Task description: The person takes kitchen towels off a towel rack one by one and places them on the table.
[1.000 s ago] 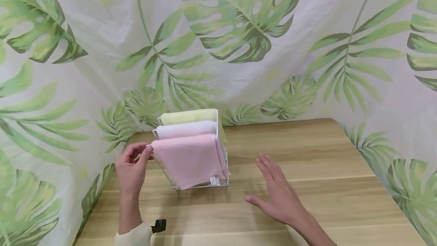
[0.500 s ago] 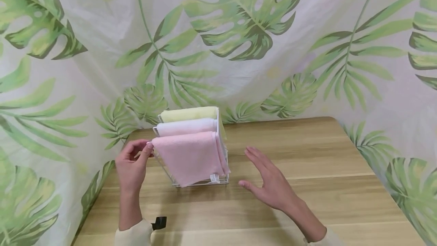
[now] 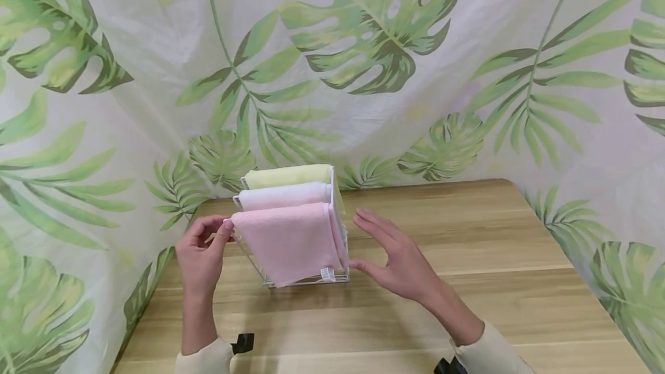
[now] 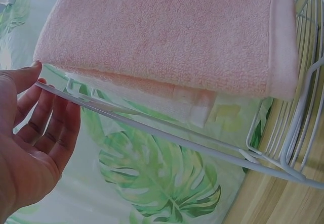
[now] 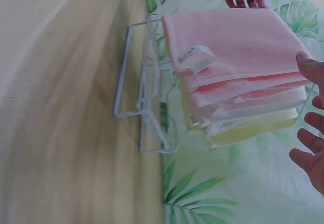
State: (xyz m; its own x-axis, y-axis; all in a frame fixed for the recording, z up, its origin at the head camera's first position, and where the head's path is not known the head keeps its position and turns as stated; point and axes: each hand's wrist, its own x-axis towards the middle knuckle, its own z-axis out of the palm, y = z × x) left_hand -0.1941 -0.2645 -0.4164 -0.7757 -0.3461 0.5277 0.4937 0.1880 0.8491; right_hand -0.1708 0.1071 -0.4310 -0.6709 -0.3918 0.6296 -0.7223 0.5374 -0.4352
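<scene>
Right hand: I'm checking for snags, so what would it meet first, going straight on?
Likely the right side of the white rack, though depth leaves unclear whether the right hand would touch that or draped towels first.

Towel rack [image 5: 123, 71] blocks the left — table [image 3: 499, 253] lies free rightward.

Your head view is evenly bright, with faint shadows on the table [image 3: 317, 328] between your left hand [image 3: 200, 261] and right hand [image 3: 402, 261]; your right wrist view looks dimmer and hazier.
</scene>
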